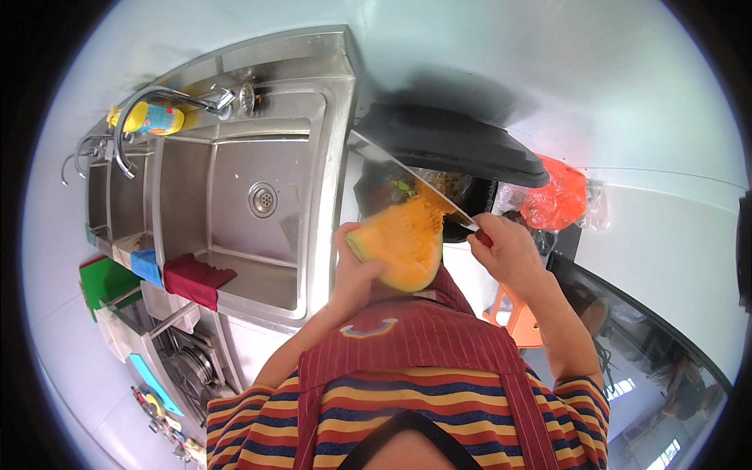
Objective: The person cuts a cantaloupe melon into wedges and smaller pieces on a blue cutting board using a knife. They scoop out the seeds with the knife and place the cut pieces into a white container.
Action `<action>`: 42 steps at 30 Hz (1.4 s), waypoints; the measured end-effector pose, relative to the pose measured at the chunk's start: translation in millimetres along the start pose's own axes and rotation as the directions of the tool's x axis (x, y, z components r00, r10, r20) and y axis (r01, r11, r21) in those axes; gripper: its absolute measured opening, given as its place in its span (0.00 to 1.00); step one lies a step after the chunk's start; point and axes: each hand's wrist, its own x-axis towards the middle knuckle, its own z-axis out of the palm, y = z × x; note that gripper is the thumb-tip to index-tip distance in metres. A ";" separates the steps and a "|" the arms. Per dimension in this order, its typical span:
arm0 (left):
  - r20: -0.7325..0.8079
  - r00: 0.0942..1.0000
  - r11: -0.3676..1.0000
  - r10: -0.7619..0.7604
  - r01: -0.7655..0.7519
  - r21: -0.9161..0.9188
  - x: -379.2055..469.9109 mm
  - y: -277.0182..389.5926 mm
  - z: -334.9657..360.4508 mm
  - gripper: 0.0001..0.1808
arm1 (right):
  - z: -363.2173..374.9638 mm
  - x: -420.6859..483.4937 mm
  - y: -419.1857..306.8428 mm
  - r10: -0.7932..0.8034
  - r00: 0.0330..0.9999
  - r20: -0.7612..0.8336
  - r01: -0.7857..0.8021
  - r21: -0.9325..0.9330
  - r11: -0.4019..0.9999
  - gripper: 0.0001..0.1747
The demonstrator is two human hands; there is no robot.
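My left hand (355,271) grips a cut piece of pumpkin (398,245) by its rind side, with the orange flesh facing up. In my right hand (506,251) is a large kitchen knife (395,168), held by its dark red handle. Its broad blade slants up and left, just beyond the pumpkin's stringy far edge. Shreds of pulp hang from that edge close to the blade. Beneath both stands a black bin (487,198) lined with a dark bag and holding food scraps; its black lid (446,144) leans open against the wall.
A stainless steel sink (252,176) with a curved faucet (170,94) stands to the left. On its back ledge is a yellow bottle (154,118); a maroon cloth (197,279) drapes over its front. Right are a red plastic bag (555,194), an orange stool (520,320) and a dark glossy panel (640,346).
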 end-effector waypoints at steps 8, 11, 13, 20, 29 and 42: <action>0.017 1.000 0.999 0.020 -0.021 0.030 0.8 -4.3 -0.1 0.40 | 22.2 -6.7 -1.6 0.170 0.968 0.187 -0.210 0.223 0.952 0.12; 0.035 0.999 0.999 0.038 -0.039 0.011 0.3 -1.3 3.8 0.41 | 13.5 -2.7 1.5 0.169 0.968 0.185 -0.208 0.222 0.952 0.12; 0.033 0.999 0.999 0.040 -0.040 -0.004 0.4 -0.1 4.6 0.41 | 5.8 1.2 2.4 0.169 0.976 0.137 -0.191 0.166 0.967 0.11; -0.032 0.999 0.999 -0.008 0.007 -0.043 10.6 -2.7 -13.0 0.39 | -8.1 -1.8 6.9 0.083 0.995 0.050 -0.086 0.070 0.994 0.10; 0.046 0.934 0.800 -0.354 0.329 -0.501 18.0 -5.5 -23.4 0.27 | 31.0 -57.8 24.3 -0.305 0.947 -0.104 0.265 -0.288 0.920 0.19; 0.063 0.932 0.844 -0.356 0.349 -0.407 25.4 -17.5 -39.4 0.29 | 24.7 -63.1 53.7 -0.449 0.893 -0.013 0.383 -0.501 0.776 0.17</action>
